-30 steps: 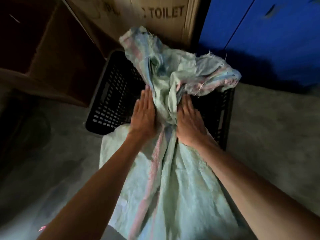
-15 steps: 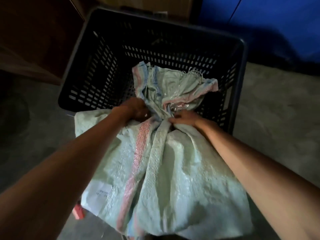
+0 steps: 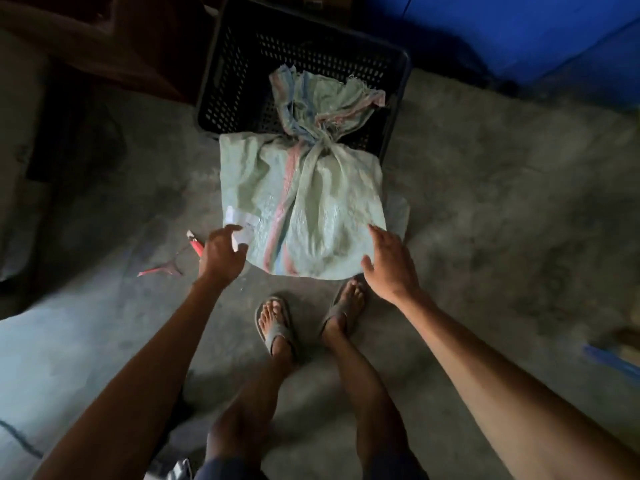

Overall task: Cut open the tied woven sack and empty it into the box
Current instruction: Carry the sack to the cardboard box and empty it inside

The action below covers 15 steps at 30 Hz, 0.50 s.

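Left hand (image 3: 221, 254) now beside red cutter (image 3: 194, 243)

The left arm (image 3: 138, 375) and right arm (image 3: 502, 368) were extended forward and down, both bare. The left hand (image 3: 221, 252) was palm-down, fingers loosely curled, gripping nothing. The right hand (image 3: 389, 265) was palm-down, fingers spread and relaxed.

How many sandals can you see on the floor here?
2. The left sandal is on the floor near the sack; the right sandal is beside it, its tip closer to the sack's edge. None seems hidden.
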{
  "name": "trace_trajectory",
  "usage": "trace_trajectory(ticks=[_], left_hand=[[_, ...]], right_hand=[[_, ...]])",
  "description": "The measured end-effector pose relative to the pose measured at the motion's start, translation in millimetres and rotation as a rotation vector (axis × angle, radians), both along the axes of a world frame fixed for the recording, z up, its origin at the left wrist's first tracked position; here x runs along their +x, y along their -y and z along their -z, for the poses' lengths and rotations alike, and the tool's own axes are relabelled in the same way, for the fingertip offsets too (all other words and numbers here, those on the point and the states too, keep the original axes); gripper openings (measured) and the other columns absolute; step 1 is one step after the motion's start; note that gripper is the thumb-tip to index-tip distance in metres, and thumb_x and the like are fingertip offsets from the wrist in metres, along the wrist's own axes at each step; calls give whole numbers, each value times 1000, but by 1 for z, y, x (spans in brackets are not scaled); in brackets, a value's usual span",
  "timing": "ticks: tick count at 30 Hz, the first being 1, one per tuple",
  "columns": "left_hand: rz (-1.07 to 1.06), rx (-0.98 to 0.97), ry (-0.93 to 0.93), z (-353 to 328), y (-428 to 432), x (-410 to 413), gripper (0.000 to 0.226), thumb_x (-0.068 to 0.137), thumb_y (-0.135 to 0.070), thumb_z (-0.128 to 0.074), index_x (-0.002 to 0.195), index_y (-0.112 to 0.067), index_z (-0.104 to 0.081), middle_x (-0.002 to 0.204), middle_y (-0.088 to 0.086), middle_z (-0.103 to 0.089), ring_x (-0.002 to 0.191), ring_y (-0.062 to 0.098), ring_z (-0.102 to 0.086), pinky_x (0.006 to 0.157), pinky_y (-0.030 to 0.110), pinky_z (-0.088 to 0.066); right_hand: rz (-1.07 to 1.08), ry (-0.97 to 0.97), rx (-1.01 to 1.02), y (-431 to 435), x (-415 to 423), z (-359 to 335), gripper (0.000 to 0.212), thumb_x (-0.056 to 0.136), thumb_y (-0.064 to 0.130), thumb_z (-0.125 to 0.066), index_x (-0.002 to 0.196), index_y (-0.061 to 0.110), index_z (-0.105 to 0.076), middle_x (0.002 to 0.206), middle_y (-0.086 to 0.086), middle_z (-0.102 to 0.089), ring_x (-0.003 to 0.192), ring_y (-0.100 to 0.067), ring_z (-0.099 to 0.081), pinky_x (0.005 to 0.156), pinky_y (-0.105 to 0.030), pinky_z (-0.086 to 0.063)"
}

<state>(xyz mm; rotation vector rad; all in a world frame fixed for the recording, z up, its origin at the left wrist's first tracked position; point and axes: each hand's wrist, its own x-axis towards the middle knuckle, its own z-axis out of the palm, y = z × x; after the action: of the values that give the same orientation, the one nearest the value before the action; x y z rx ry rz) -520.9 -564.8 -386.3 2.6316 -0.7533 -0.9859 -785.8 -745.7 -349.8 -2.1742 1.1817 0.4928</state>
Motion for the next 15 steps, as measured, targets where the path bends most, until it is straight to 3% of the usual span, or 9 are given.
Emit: trace_trajectory(ticks=[3, 9, 13, 15], left_hand=[[4, 105, -58, 21, -72, -34, 37, 79, -8, -67, 115, 1, -69, 105, 30, -71, 98, 46, -68, 88, 48, -54], [77, 287, -144, 165, -159, -47, 49, 77, -6, -72, 125, 0, -63, 126, 24, -64, 119, 43, -60, 102, 47, -47], [40, 242, -18, 280, -161, -31, 62, 80, -11, -68, 136, 9, -52, 134, 35, -55, 124, 50, -53, 104, 50, -43], [10, 212, 69, 327, -148, -18, 62, 83, -5, -68, 138, 12, -45, 136, 37, -50, 128, 51, -46, 106, 51, -38]], right_hand=[[3, -95, 25, -48, -44, 12, 59, 93, 20, -57, 148, 6, -43, 147, -15, -54, 135, -32, -50, 110, -42, -40], [30, -324, 77, -94, -97, 143, 62, 94, 26, -57, 150, 6, -40, 144, -17, -55, 131, -34, -50, 109, -42, -41], [149, -369, 57, -98, -106, 266, 69, 95, 31, -60, 152, 3, -32, 149, -20, -47, 135, -38, -46, 106, -47, -43], [313, -415, 18, -97, -102, 319, 78, 95, 30, -61, 156, 0, -22, 153, -24, -41, 137, -41, -42, 108, -49, -42]])
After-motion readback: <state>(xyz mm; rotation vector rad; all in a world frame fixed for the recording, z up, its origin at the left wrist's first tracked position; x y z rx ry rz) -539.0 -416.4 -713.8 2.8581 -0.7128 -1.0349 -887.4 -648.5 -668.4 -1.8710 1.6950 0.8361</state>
